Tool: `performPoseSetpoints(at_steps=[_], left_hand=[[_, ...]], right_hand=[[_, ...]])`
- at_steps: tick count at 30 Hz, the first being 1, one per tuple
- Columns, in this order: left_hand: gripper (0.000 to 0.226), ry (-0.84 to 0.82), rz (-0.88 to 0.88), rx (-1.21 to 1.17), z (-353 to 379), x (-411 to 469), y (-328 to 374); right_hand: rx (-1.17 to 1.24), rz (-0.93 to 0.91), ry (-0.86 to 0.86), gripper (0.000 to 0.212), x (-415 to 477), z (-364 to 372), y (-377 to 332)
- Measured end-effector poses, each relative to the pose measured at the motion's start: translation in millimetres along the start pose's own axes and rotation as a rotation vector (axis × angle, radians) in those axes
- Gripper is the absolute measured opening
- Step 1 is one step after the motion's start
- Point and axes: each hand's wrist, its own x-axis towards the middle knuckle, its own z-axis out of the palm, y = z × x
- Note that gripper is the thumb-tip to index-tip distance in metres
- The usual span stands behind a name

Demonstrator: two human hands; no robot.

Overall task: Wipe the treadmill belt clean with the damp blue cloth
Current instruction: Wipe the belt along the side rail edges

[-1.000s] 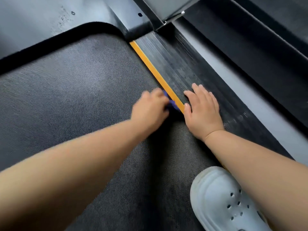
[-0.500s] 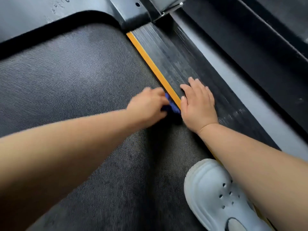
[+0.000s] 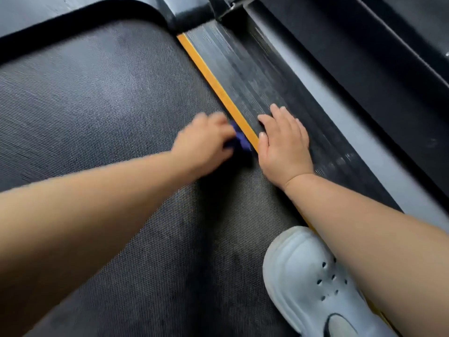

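The dark textured treadmill belt [image 3: 102,113] fills most of the view. My left hand [image 3: 204,144] presses the blue cloth [image 3: 240,139] onto the belt right beside the orange edge strip [image 3: 213,83]. Only a small bunched part of the cloth shows past my fingers; the rest is hidden under the hand. My right hand [image 3: 284,142] lies flat, fingers spread, on the ribbed black side rail [image 3: 245,69], holding nothing.
My foot in a white perforated clog [image 3: 313,283] stands on the belt at the lower right. A grey frame rail [image 3: 364,142] and black housing run along the right. The motor cover [image 3: 73,6] bounds the belt's far end.
My left hand with the cloth has slid slightly back along the orange strip toward me. The right hand stays planted on the side rail. The camera view has shifted a little.
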Motion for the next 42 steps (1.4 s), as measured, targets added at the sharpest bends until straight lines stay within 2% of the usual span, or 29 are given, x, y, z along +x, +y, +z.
performPoseSetpoints(at_steps=[3, 4, 5, 7, 9, 10, 12, 16, 17, 19, 22, 24, 26, 27, 29, 30, 32, 34, 35, 36, 38, 42], left_hand=[[0.031, 0.197, -0.399, -0.058, -7, 30, -19], [0.031, 0.213, -0.458, -0.082, -1, 26, -14], [0.031, 0.216, -0.432, -0.091, 6, 16, -3], [0.028, 0.17, -0.191, -0.121, 19, -17, 27], [0.028, 0.015, 0.051, -0.156, 19, -48, 45], [0.03, -0.052, 0.1, -0.15, 14, -48, 38], [0.031, -0.039, 0.044, -0.098, 2, -24, 14], [0.033, 0.161, -0.376, -0.094, -2, 15, -9], [0.033, 0.178, -0.42, -0.109, 2, 13, 0], [0.03, 0.159, -0.352, -0.15, 12, -9, 24], [0.031, -0.033, -0.045, -0.232, 21, -60, 51], [0.039, -0.096, 0.018, -0.23, 23, -72, 50], [0.051, -0.06, -0.065, -0.267, 16, -67, 42], [0.064, -0.069, -0.107, -0.317, 10, -63, 37], [0.096, -0.165, -0.127, -0.441, -5, -62, 26], [0.104, -0.187, -0.118, -0.471, -10, -65, 19], [0.097, -0.107, -0.114, -0.457, -21, -79, 5], [0.078, 0.058, -0.134, -0.281, -24, -97, -15], [0.076, 0.09, -0.179, -0.167, -23, -106, -26], [0.078, 0.061, -0.238, -0.073, -22, -115, -36], [0.089, -0.102, -0.329, 0.034, -18, -131, -50], [0.096, -0.278, -0.307, 0.067, -20, -135, -56]], right_hand=[[-0.003, -0.009, 0.002, 0.038, 1, 0, 1], [0.001, -0.012, 0.009, 0.038, 1, 1, 1], [0.006, -0.014, 0.015, 0.038, 1, 2, 1], [0.006, -0.011, 0.032, 0.039, 0, 2, 1], [0.001, -0.011, 0.024, 0.039, 0, 1, 1], [-0.002, -0.011, 0.018, 0.039, 0, 1, 1], [-0.004, -0.011, 0.037, 0.039, 1, 1, 2], [0.002, -0.02, 0.049, 0.038, 1, 3, 2], [0.002, -0.023, 0.057, 0.038, 1, 3, 3], [0.001, -0.021, 0.062, 0.039, 1, 4, 3], [-0.008, -0.016, 0.059, 0.041, 0, 3, 2], [-0.011, -0.01, 0.047, 0.041, 1, 2, 2], [-0.03, -0.018, 0.03, 0.04, 0, 1, 2], [-0.043, -0.013, 0.017, 0.04, 0, 1, 1], [-0.038, 0.009, 0.012, 0.04, -1, -5, -4], [-0.024, 0.003, 0.024, 0.04, -3, -9, -10], [0.013, -0.091, 0.005, 0.039, -17, -15, -30], [-0.014, -0.227, -0.109, 0.041, -44, -5, -56], [-0.07, -0.256, -0.177, 0.044, -60, 3, -70], [-0.124, -0.253, -0.231, 0.046, -73, 10, -79], [-0.134, -0.182, -0.291, 0.045, -77, 16, -78], [-0.136, -0.05, -0.214, 0.044, -41, 15, -62]])
